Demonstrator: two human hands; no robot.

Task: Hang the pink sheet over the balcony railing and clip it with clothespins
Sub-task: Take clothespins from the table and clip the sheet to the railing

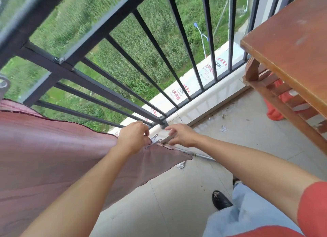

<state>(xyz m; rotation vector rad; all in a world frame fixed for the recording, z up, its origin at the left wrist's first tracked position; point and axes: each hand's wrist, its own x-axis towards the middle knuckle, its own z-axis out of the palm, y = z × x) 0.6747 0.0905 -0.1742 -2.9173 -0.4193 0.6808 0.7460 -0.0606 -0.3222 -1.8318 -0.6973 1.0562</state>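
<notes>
The pink sheet (53, 151) drapes from the left over the black balcony railing (99, 36) and hangs down toward the floor. My left hand (132, 137) pinches the sheet's top edge near its lower corner, where a metal clothespin (155, 139) sits on the fabric. Right beside it, my right hand (182, 135) has its fingers curled at the clothespin and the sheet edge; whether it grips either one I cannot tell. Another metal clip (3, 84) shows at the far left edge above the sheet.
A brown wooden table (292, 47) stands at the right, with an orange object (276, 111) beneath it. A metal pole (201, 156) lies on the tiled floor by the ledge. My black shoe (221, 199) and pale trouser leg are at bottom right.
</notes>
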